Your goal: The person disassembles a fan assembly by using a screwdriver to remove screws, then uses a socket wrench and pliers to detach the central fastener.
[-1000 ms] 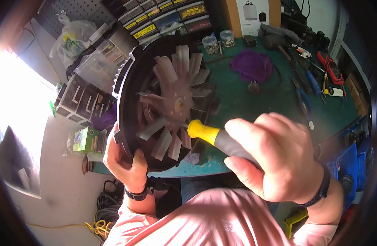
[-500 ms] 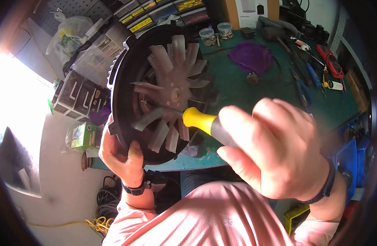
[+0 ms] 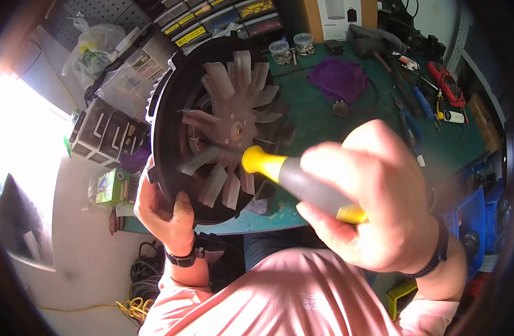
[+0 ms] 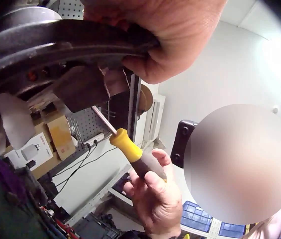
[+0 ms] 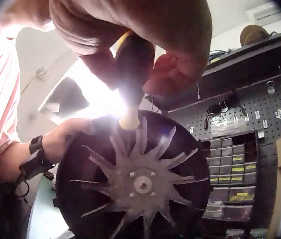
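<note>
A round black housing (image 3: 170,185) with a grey bladed fan (image 3: 226,126) stands tilted above the bench edge. My left hand (image 3: 167,218) grips its lower left rim, thumb at the front. My right hand (image 3: 374,201) holds a yellow and grey screwdriver (image 3: 307,185), whose shaft reaches in among the lower left blades; the tip is hidden. In the left wrist view the metal shaft runs up from the screwdriver (image 4: 128,144) behind a blade. The right wrist view shows the screwdriver (image 5: 135,64) above the fan (image 5: 140,186), pinched between thumb and fingers.
On the green bench (image 3: 324,140) lie a purple cloth (image 3: 338,78), pliers, a red multimeter (image 3: 447,84) and other tools. Two small jars (image 3: 304,45) stand at the back, before a cardboard box. Drawer units are at the left and back, blue bins (image 3: 469,218) at the right.
The housing has shifted slightly up and left from a second ago. The screwdriver has moved left and its shaft now points deeper between the blades; the right hand's fingers have shifted, showing more of the handle.
</note>
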Demonstrator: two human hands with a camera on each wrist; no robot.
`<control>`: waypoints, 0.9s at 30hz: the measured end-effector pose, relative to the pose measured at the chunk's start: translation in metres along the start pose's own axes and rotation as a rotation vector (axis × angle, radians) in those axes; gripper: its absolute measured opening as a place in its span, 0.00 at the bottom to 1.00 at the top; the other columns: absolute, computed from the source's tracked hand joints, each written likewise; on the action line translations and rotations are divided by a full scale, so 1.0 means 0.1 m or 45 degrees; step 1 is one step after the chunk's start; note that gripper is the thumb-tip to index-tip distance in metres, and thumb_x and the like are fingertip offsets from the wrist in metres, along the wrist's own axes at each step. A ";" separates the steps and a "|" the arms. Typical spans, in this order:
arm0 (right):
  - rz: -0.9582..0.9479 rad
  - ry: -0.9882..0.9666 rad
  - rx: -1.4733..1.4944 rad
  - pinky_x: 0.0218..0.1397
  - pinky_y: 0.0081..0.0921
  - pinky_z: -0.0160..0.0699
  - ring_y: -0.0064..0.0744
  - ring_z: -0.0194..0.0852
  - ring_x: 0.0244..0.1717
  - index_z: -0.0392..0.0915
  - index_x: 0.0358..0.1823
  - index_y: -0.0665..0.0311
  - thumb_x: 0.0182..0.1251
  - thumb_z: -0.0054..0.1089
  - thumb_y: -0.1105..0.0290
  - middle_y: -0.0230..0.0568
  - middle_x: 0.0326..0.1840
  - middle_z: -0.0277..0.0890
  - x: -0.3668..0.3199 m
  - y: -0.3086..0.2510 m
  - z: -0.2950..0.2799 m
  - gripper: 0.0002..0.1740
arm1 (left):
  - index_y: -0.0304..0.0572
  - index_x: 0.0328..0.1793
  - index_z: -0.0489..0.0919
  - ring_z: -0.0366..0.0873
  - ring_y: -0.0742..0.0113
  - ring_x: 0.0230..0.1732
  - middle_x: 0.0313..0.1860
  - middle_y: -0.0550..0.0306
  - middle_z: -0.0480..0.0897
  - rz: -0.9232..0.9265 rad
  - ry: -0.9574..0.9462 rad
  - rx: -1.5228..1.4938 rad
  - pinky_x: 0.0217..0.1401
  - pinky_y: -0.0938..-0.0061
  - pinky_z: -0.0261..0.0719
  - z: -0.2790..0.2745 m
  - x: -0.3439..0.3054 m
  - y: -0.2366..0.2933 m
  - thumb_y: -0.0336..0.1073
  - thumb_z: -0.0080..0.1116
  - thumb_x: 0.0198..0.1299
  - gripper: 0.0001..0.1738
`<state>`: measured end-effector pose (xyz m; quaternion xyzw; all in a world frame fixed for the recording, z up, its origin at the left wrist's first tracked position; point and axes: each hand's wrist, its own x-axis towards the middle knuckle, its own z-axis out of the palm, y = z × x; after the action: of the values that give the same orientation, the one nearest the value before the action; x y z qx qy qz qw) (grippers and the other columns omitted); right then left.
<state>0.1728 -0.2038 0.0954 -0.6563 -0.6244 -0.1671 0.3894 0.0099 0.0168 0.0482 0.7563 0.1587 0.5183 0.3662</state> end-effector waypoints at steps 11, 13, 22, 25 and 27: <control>0.345 0.196 0.340 0.30 0.19 0.68 0.23 0.67 0.26 0.65 0.58 0.72 0.54 0.70 0.61 0.39 0.31 0.71 -0.09 -0.06 0.18 0.35 | 0.23 0.61 0.69 0.76 0.70 0.44 0.46 0.52 0.78 0.007 -0.006 -0.030 0.52 0.77 0.72 0.01 0.00 0.01 0.24 0.49 0.39 0.35; 0.298 0.224 0.316 0.31 0.20 0.69 0.25 0.68 0.29 0.68 0.55 0.71 0.54 0.70 0.67 0.40 0.33 0.72 -0.04 -0.01 0.18 0.30 | 0.22 0.62 0.69 0.76 0.69 0.45 0.46 0.51 0.78 0.006 -0.034 -0.009 0.53 0.76 0.73 -0.03 0.01 -0.01 0.24 0.49 0.39 0.35; 0.343 0.312 0.408 0.42 0.21 0.69 0.25 0.67 0.37 0.63 0.60 0.69 0.50 0.72 0.70 0.37 0.43 0.66 -0.12 -0.06 0.20 0.36 | 0.22 0.62 0.69 0.76 0.69 0.45 0.46 0.51 0.78 -0.036 -0.042 -0.010 0.53 0.76 0.72 -0.05 -0.01 -0.02 0.24 0.49 0.38 0.36; 0.445 0.403 0.671 0.38 0.18 0.69 0.22 0.67 0.32 0.64 0.59 0.72 0.59 0.67 0.58 0.37 0.37 0.68 -0.16 -0.05 0.22 0.34 | 0.22 0.62 0.69 0.76 0.69 0.45 0.46 0.52 0.78 0.007 -0.035 -0.040 0.53 0.77 0.72 -0.03 0.01 -0.02 0.23 0.49 0.38 0.36; 0.500 0.089 0.318 0.36 0.18 0.68 0.23 0.67 0.32 0.68 0.55 0.72 0.63 0.62 0.60 0.40 0.37 0.69 -0.15 -0.06 0.08 0.26 | 0.22 0.62 0.69 0.76 0.69 0.45 0.46 0.52 0.78 0.015 -0.020 -0.034 0.53 0.77 0.72 -0.02 0.01 -0.02 0.23 0.49 0.38 0.36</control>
<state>0.1624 -0.2087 0.0815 -0.7057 -0.4867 -0.0323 0.5139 0.0086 0.0198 0.0477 0.7564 0.1443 0.5166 0.3744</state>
